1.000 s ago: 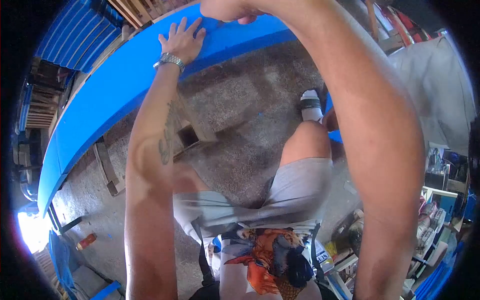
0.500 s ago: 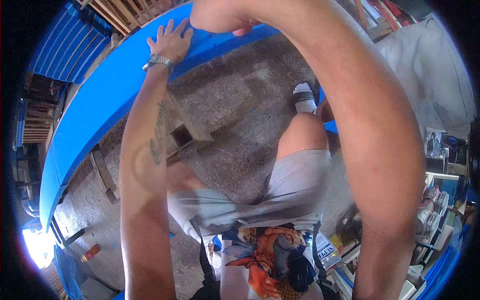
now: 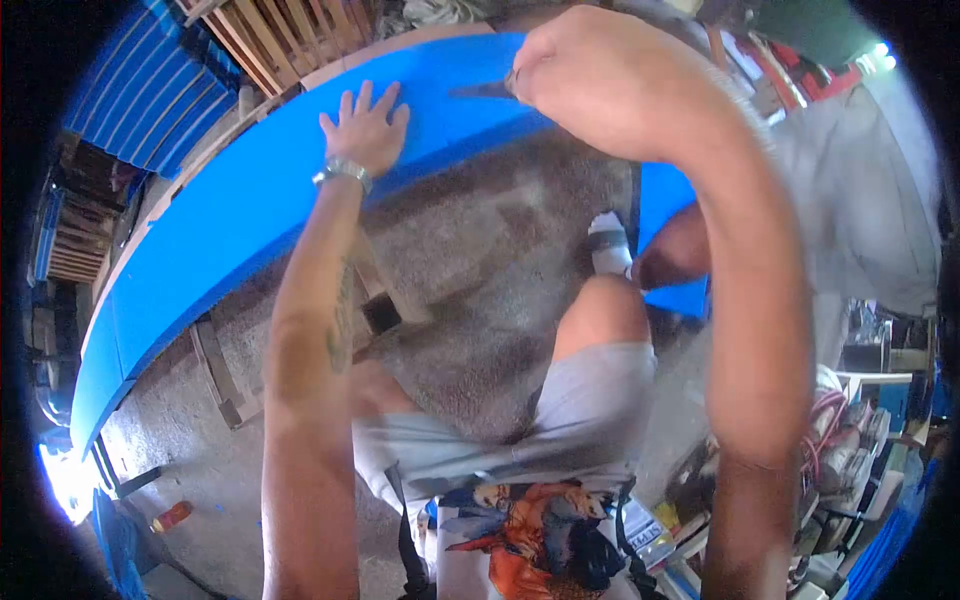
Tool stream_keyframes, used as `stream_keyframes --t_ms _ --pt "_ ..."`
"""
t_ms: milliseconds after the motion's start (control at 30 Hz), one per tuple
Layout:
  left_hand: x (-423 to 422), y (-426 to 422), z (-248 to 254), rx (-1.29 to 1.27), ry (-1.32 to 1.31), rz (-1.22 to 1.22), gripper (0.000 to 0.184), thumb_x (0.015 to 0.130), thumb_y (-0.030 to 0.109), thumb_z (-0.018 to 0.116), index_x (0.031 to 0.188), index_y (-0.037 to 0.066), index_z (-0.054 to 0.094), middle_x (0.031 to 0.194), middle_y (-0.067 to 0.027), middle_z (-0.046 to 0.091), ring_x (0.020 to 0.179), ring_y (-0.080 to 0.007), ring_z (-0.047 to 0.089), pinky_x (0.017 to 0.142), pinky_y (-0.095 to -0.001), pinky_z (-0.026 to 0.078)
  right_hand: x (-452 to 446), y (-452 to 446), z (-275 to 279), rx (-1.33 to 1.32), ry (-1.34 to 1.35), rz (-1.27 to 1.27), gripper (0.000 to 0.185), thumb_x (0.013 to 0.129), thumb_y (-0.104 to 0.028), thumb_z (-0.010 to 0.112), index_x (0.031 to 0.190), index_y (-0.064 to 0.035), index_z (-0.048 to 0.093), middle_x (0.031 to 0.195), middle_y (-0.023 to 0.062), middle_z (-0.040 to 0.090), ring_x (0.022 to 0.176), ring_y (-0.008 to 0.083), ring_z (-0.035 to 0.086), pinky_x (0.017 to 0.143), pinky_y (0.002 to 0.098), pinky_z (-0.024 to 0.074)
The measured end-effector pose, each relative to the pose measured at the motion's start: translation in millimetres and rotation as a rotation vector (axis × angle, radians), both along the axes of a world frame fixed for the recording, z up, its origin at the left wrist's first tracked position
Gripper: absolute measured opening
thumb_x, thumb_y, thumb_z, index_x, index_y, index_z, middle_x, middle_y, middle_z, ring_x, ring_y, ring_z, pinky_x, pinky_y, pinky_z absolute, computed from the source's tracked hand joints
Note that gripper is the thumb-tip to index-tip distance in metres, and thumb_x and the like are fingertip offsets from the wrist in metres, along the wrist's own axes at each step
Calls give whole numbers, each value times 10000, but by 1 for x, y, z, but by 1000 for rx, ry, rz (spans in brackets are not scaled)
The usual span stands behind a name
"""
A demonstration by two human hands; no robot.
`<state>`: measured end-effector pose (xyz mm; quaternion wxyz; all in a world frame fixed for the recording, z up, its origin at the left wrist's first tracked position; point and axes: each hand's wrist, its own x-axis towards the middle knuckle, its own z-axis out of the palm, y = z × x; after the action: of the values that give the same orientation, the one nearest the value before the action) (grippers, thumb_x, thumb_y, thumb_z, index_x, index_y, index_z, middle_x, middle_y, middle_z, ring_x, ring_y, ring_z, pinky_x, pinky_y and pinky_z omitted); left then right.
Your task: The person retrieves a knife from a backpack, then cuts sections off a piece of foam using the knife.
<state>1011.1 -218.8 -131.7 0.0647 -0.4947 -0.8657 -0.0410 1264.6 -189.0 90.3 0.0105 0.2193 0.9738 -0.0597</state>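
Observation:
A long bright blue panel point(image 3: 230, 195) curves across the upper view, distorted by the lens. My left hand point(image 3: 366, 128) lies flat on it with fingers spread, a metal watch point(image 3: 342, 177) on the wrist. Farther right, my right hand point(image 3: 575, 85) is closed, back of the hand towards me. From its fingers a thin dark knife-like blade point(image 3: 482, 91) points left over the blue surface. Its handle is hidden in the fist. I cannot tell whether the blade touches the panel.
Slatted wooden pieces point(image 3: 290, 40) and stacked blue slats point(image 3: 150, 85) stand behind the panel. A wooden support point(image 3: 385, 290) is below it. Another blue piece point(image 3: 668, 225) lies near my foot. A bottle point(image 3: 171, 517) is at lower left, clutter and cables point(image 3: 825, 425) at right.
My right hand now shows fully in view, with the dark blade visible. My left hand stays flat on the panel but appears lower and farther right as the view has shifted.

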Motion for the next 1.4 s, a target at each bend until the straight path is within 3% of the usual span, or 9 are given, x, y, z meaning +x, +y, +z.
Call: stream_keyframes --t_ms 33,133,333,467,733,933,1133,1333,1400 --pt "3 -1 3 3 -14 6 539 969 494 290 1465 286 329 1560 -91 212 1433 -326 185 1119 -621 114 -8 14 -19 -99 259 -103 278 812 -204 500 909 -43 704 961 227 658 884 401 639 828 439 507" --pt "3 -3 5 3 -39 5 535 967 491 301 1462 290 334 1559 -92 215 1434 -329 182 1122 -614 115 -53 34 -43 -53 249 -253 356 766 -211 534 1022 -27 699 1050 240 658 1014 395 632 901 444 492" --pt "0 -1 3 7 -31 11 528 967 491 314 1458 299 337 1557 -89 225 1435 -325 185 1127 -609 110 -109 76 -83 -116 246 -268 371 759 -214 544 1042 -25 690 1082 245 647 1032 390 626 919 436 483" --pt "0 0 0 24 -32 13 523 966 493 320 1456 308 337 1556 -84 229 1433 -324 189 1128 -610 111 -130 90 -101 82 268 -147 287 799 -184 491 871 -10 707 947 227 666 877 393 652 821 443 512" --pt "-2 -2 -3 48 1 0 516 964 494 331 1452 324 340 1552 -83 240 1431 -319 200 1129 -609 113 -131 81 -83 43 127 -87 271 785 -115 505 896 24 708 994 251 656 924 385 647 832 416 511" --pt "-5 1 -7 42 5 6 524 964 508 308 1456 329 333 1557 -78 226 1434 -315 192 1128 -614 112 -104 52 -48 269 -234 217 262 790 -77 511 934 2 715 1007 224 662 930 361 651 827 410 510" --pt "-4 1 -4 25 -15 8 533 958 514 305 1458 333 327 1559 -76 221 1433 -317 192 1126 -618 112 -67 20 -27 160 -310 288 252 800 -75 515 923 -11 726 995 216 670 917 349 655 820 406 511" --pt "-6 2 -7 -2 27 2 539 951 518 317 1457 335 328 1560 -77 218 1430 -326 199 1122 -625 113 -42 -13 -22 -32 -306 -20 220 798 -121 594 958 -78 739 1052 222 660 951 327 656 856 385 505" --pt "-4 1 -6 11 7 -3 539 951 518 317 1457 333 329 1561 -78 216 1430 -328 198 1121 -626 111 -34 -13 -41 30 -178 0 227 781 -148 535 844 -21 712 932 218 666 862 368 657 795 430 521"
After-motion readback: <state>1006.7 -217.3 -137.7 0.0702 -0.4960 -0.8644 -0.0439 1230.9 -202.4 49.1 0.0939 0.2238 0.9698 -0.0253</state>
